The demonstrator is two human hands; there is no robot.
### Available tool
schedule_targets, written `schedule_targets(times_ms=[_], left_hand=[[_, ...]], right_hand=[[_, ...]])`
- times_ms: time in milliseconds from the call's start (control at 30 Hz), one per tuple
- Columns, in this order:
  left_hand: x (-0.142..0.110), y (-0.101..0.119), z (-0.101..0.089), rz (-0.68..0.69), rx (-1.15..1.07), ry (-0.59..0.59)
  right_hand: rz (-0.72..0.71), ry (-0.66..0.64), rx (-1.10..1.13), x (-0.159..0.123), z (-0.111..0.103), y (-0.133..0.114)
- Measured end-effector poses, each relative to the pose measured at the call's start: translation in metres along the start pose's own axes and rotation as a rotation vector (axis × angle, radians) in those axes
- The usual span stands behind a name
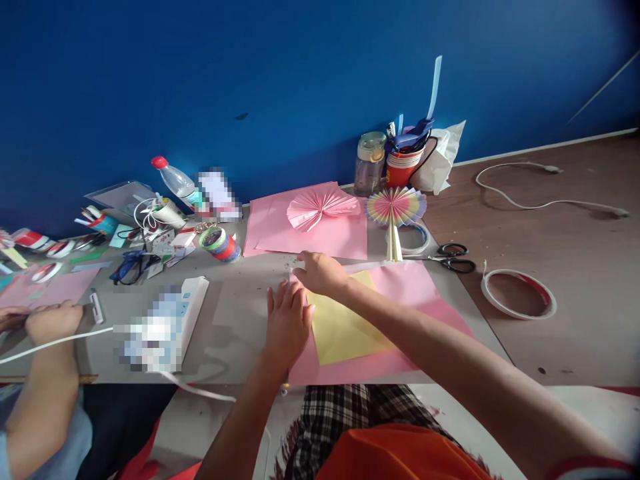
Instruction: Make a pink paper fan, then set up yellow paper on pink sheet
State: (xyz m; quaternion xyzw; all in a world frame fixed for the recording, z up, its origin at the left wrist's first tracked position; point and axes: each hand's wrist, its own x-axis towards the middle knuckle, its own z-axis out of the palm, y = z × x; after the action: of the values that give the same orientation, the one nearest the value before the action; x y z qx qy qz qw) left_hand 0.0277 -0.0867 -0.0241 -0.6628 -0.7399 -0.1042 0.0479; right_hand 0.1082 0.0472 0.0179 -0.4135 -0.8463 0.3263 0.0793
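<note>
A sheet of pink paper (435, 300) lies on the table in front of me, with a smaller yellow sheet (345, 327) on top of it. My left hand (289, 317) rests at the pink paper's left edge, its fingers stretched and slightly apart. Just above it, my right hand (323, 275) is at the paper's upper left corner. Its fingers are bent around the corner, and the fingertips partly hide the edge there. Behind my hands, a pleated pink paper fan (323, 207) sits on more pink paper (260, 223). A round pleated fan in pink, yellow and purple (397, 205) has a pale yellow handle.
Right of the papers are black-handled scissors (456, 258), a tape roll (520, 293) and a white cable (545, 202). A bottle (370, 167) and a red cup of tools (403, 167) stand by the blue wall. Leftward are a striped tape stack (220, 245), a power strip (193, 300) and another person's hand (54, 321).
</note>
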Motion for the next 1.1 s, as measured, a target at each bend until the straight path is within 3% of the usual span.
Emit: schedule_targets(times_ms=[100, 200, 333, 400, 467, 567, 700, 800, 933, 1100], left_hand=[[0.000, -0.002, 0.002, 0.001, -0.003, 0.002], [0.000, -0.004, 0.006, 0.003, -0.012, 0.023], [0.000, -0.006, 0.010, 0.023, -0.017, 0.059], [-0.001, -0.006, 0.010, 0.037, -0.015, 0.076], [-0.001, -0.005, 0.010, 0.042, -0.010, 0.093], [-0.001, -0.004, 0.008, 0.036, -0.011, 0.101], [0.000, -0.002, 0.005, 0.007, -0.026, 0.066], [0.000, -0.002, 0.005, 0.003, -0.031, 0.050], [0.000, -0.003, 0.006, 0.010, -0.022, 0.040], [0.000, -0.004, 0.005, 0.008, -0.004, 0.013]], right_hand=[[-0.017, -0.124, -0.022, 0.014, -0.012, -0.004], [-0.105, -0.200, -0.027, 0.015, -0.038, 0.001], [-0.073, -0.170, -0.006, -0.007, -0.077, 0.014], [-0.044, -0.131, 0.023, -0.018, -0.084, 0.017], [-0.025, -0.080, 0.051, -0.022, -0.081, 0.015], [-0.069, -0.030, 0.056, -0.011, -0.058, 0.006], [-0.194, -0.102, -0.060, 0.018, -0.023, -0.003], [-0.247, -0.210, -0.154, 0.034, -0.008, -0.002], [-0.298, -0.277, -0.224, 0.040, -0.003, 0.002], [-0.371, -0.156, -0.100, 0.039, -0.011, 0.013]])
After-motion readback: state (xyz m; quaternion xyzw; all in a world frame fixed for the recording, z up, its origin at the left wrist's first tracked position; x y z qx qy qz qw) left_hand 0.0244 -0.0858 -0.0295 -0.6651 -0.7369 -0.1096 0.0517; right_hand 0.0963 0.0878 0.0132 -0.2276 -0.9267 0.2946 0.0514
